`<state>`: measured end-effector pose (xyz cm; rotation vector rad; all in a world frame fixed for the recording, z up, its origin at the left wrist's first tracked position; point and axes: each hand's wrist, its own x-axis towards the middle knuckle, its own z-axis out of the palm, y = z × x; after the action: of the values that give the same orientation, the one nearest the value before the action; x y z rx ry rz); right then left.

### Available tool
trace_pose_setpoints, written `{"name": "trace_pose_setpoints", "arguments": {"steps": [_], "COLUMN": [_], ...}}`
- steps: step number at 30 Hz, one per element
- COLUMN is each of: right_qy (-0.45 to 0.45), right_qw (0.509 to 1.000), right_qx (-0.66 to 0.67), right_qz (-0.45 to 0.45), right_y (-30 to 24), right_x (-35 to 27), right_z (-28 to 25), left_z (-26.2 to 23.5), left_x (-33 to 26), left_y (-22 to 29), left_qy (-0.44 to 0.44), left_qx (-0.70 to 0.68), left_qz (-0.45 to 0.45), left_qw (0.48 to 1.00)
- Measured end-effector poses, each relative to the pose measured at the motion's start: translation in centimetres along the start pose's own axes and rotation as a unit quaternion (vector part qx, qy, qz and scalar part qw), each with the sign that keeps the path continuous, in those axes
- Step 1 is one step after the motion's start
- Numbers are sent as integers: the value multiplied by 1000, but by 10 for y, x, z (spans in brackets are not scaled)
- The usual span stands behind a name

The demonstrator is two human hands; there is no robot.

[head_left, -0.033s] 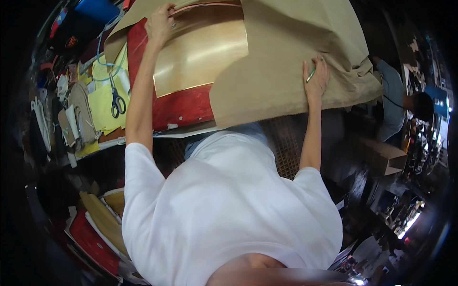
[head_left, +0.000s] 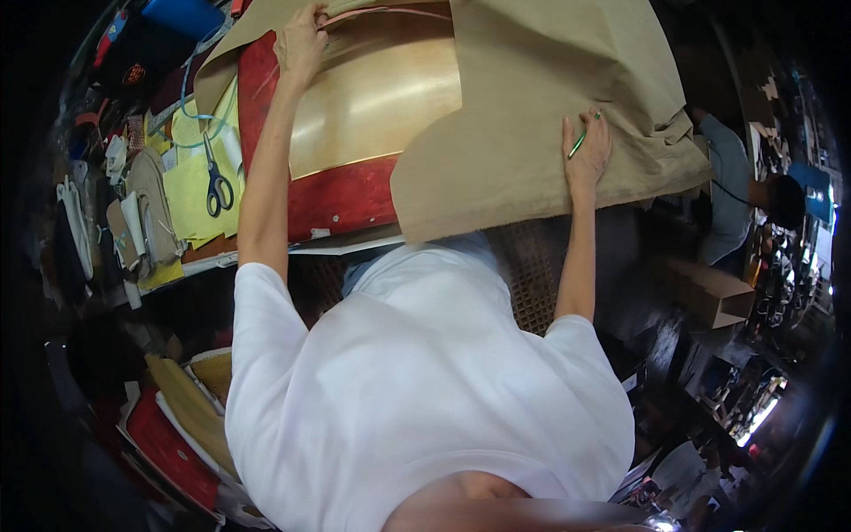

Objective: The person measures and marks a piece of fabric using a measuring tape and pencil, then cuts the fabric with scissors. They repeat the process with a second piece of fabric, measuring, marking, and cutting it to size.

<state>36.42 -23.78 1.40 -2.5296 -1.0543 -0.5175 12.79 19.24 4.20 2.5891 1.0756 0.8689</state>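
Tan cloth (head_left: 505, 115) lies over the table, with a large curved cut-out on its left part. Through this opening show a shiny golden-yellow sheet (head_left: 377, 111) and the red surface (head_left: 341, 193) under it. At the far edge of the opening, the closed fingers of my left hand (head_left: 303, 44) grip the left end of a thin pinkish strip (head_left: 390, 11), which curves away to the right. My right hand (head_left: 589, 155) rests on the cloth at the right, a slim green pen (head_left: 577, 144) held between its fingers.
Dark-handled scissors (head_left: 217, 186) lie on yellow paper (head_left: 188, 199) at the left, beside a light blue cord (head_left: 184, 97) and bundled pattern pieces (head_left: 152, 208). A person in grey (head_left: 727, 186) is beyond the table's right end, near a cardboard box (head_left: 709, 293).
My left hand has shifted slightly to the right and turned a little at the wrist. My right hand stays in place on the cloth with the pen.
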Motion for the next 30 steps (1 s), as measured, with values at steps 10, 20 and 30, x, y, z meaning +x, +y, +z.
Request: {"name": "trace_pose_setpoints", "arguments": {"steps": [10, 20, 30], "right_qy": [-14, 29, 1], "right_qw": [999, 998, 882], "right_qx": [2, 24, 461], "right_qz": [32, -59, 96], "right_y": [-93, -90, -74], "right_x": [12, 63, 65], "right_z": [20, 60, 45], "left_z": [3, -75, -80], "left_x": [-80, -93, -196], "left_y": [56, -39, 65], "left_qy": [26, 17, -219], "left_qx": [-73, -202, -136], "left_qz": [-94, -183, -85], "left_qw": [993, 962, 962]}}
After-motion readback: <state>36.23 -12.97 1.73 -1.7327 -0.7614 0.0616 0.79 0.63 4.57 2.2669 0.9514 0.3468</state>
